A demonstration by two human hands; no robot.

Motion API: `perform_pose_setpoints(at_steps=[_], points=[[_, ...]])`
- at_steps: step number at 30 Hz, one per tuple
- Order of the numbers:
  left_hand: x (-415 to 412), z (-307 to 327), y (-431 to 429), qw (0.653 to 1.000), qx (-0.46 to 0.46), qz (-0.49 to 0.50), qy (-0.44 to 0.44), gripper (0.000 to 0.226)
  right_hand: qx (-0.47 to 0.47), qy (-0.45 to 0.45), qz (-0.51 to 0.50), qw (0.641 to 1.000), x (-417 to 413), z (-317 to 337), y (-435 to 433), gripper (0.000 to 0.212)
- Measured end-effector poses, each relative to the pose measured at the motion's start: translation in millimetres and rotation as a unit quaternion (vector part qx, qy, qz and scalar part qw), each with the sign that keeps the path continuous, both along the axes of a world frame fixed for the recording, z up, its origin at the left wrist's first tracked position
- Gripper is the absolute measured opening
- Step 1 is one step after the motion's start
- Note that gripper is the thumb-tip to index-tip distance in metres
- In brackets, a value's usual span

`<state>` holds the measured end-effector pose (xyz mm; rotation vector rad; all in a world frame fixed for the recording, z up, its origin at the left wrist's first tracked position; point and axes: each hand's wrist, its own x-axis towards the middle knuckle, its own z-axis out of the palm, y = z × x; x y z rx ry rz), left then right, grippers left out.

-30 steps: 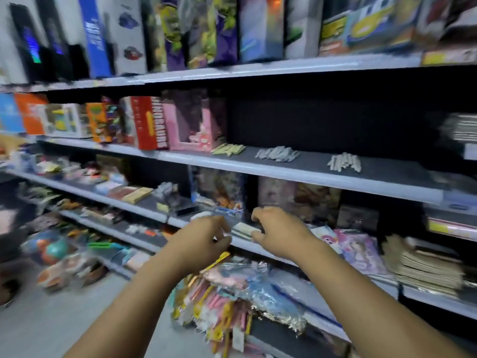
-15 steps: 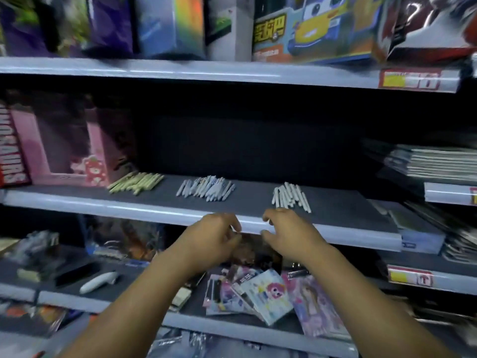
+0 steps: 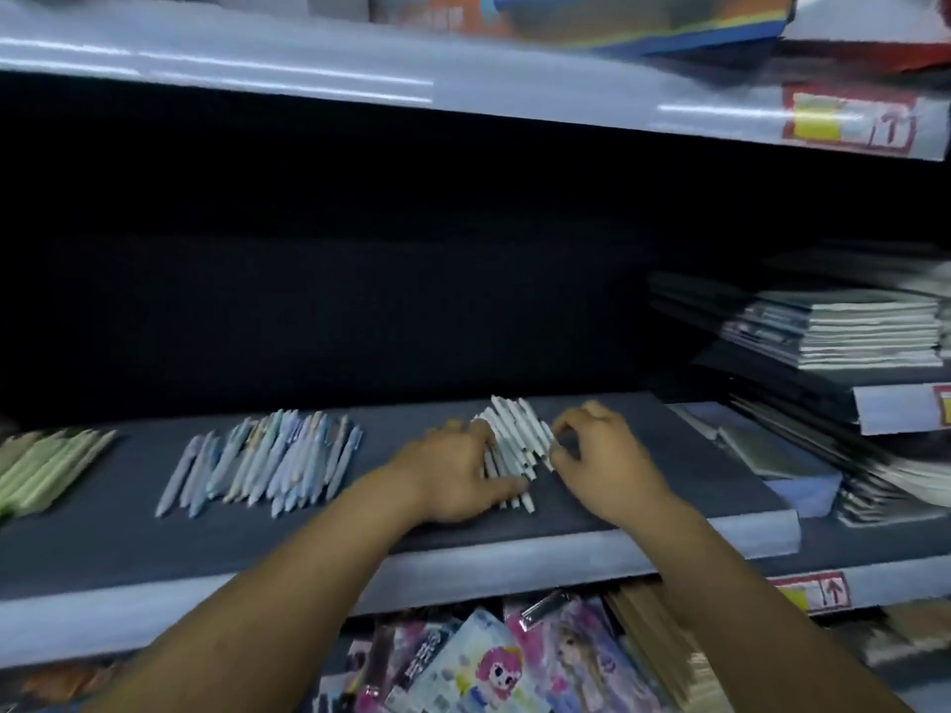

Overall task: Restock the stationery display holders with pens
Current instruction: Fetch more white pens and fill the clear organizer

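Glossy illustrated booklets with cartoon girls on their covers (image 3: 494,671) crowd the lowest shelf nearest the camera, below a pale grey shelf lip carrying a red-and-yellow price tag (image 3: 813,594). Two bare forearms reach up and over that lip onto the dark grey felt-topped shelf (image 3: 128,537). The left hand (image 3: 453,476) lies palm down with its fingers spread, their tips resting on the left edge of a small pile of white plastic pens (image 3: 514,440); the thumb touches the pile's near end. The right hand (image 3: 602,455) sits just beside the pile's right edge, fingers curled, thumb and forefinger pinching at the outermost pens (motion blur hides whether any pen is actually gripped). Farther left on the same shelf lie a loose heap of pale blue and lilac pens (image 3: 267,460), then a bundle of light green pens (image 3: 46,465) at the frame's edge. At right, stacked thin notebooks (image 3: 844,326) fill a neighbouring shelf. Boxed toys sit blurred overhead.
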<state>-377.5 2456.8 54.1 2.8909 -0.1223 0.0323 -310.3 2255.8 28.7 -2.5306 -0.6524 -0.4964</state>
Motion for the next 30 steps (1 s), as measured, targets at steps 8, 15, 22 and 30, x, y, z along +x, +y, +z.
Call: perform_pose_setpoints(at_steps=[8,15,22,30], points=[[26,-16,-4,0.996,0.074,-0.046,-0.033,0.125,0.044,0.117,-0.001,0.992,100,10,38,0.029],[29,-25,6,0.994,0.031,-0.097,-0.051,0.119,-0.060,0.191,0.074,0.977,138,19,59,0.040],[33,-27,9,0.994,-0.024,-0.093,-0.045,0.108,-0.054,0.246,0.116,0.961,133,22,41,0.042],[28,-27,9,0.996,-0.021,-0.070,-0.056,0.111,-0.060,0.135,0.170,0.974,153,20,62,0.041]])
